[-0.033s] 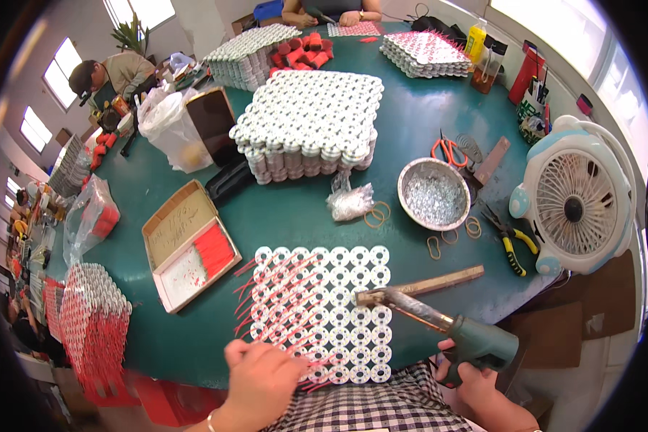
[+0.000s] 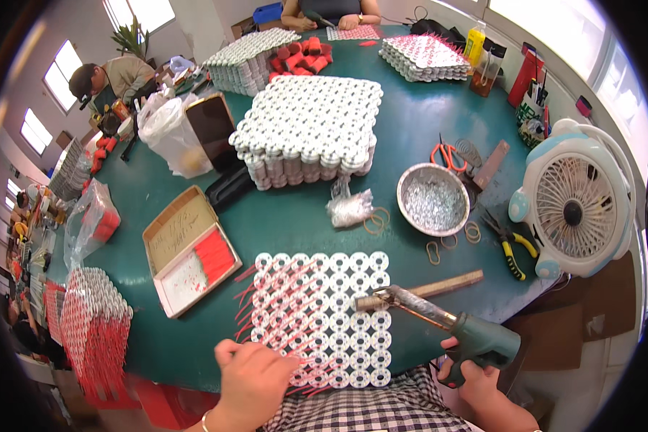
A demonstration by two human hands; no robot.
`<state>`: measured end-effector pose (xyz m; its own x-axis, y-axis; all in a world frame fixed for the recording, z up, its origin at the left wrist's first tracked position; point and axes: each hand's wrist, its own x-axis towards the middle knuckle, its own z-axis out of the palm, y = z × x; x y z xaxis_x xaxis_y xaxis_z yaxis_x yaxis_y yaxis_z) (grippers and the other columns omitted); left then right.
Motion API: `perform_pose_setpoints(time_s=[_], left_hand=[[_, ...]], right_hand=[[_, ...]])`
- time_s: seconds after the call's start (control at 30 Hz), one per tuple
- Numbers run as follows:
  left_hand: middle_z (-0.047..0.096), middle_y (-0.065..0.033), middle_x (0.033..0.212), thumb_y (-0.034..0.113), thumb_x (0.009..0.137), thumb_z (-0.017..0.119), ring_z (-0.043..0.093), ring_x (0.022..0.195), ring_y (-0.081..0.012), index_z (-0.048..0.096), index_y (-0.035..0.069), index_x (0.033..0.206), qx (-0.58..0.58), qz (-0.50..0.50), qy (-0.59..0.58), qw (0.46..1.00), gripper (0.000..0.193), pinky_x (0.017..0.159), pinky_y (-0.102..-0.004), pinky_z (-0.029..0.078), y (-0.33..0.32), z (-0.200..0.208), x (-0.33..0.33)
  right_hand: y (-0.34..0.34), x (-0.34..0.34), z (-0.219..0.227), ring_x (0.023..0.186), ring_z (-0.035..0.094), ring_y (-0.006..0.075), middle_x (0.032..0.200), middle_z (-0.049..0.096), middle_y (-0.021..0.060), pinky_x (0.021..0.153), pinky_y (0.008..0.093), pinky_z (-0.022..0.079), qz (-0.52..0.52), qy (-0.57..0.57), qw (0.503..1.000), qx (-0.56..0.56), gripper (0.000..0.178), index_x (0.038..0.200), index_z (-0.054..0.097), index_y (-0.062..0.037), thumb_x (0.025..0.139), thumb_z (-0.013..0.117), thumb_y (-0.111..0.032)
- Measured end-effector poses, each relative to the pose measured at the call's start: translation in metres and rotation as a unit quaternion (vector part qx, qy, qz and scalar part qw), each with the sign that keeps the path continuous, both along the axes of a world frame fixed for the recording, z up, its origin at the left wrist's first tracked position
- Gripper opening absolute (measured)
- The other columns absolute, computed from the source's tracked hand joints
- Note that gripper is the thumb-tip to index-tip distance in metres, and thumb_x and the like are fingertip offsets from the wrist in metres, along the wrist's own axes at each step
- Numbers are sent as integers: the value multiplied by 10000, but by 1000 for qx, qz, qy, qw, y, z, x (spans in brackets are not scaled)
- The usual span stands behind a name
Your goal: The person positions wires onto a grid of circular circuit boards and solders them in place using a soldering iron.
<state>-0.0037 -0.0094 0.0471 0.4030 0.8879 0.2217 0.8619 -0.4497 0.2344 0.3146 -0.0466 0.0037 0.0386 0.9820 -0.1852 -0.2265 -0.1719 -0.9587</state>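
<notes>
A panel of round white circuit boards (image 2: pixel 340 302) lies flat on the table before me. Thin red wires (image 2: pixel 279 299) run across its left part and stick out past its left edge. My left hand (image 2: pixel 255 378) is at the panel's lower left corner, fingers drawn together near the wires; whatever they hold is hidden. In my right hand (image 2: pixel 477 381) is a green soldering gun (image 2: pixel 486 342), gripped by its handle. Its metal tip points left and hangs over the panel's right side, by a flat wooden stick (image 2: pixel 446 286).
An open cardboard box (image 2: pixel 167 281) of red wires stands left. Ahead are a stack of white disc panels (image 2: pixel 309 115), a bowl of silvery bits (image 2: pixel 410 216), yellow-black pliers (image 2: pixel 513 252) and a fan (image 2: pixel 572 216). Another person's hands (image 2: pixel 349 22) work at the far side.
My left hand sits slightly further left and lower against the panel. The whole view has shifted a little; the right hand keeps its hold on the soldering gun.
</notes>
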Motion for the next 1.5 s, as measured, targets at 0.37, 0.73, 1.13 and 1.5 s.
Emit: perform_pose_setpoints(time_s=[0.37,0.73,1.13,1.5], left_hand=[[553,5,716,81,670,693,514,722,-184,630,116,741,63,-25,-121,990,101,717,-362,296,113,-13,26],[552,76,704,127,725,594,542,751,-105,666,185,828,61,-65,-50,995,138,787,-388,294,141,-48,28],[589,61,708,66,608,679,550,709,-126,658,168,776,53,-62,-116,990,197,745,-380,292,143,-60,32],[579,54,701,67,606,698,545,707,-138,653,151,774,54,-61,-122,989,193,736,-370,297,143,-63,32]], right_hand=[[78,12,29,599,613,246,1018,596,193,555,341,527,-53,37,998,19,515,1248,405,14,763,554,-69],[121,1,37,629,633,192,997,624,153,444,220,441,78,-77,992,-69,482,1191,481,12,730,577,-93],[108,-4,20,657,609,107,915,638,69,587,259,519,169,-219,959,-60,415,1173,560,8,760,597,-1],[114,-9,25,735,631,127,915,657,78,669,278,510,192,-285,939,20,401,1117,597,8,731,659,-81]])
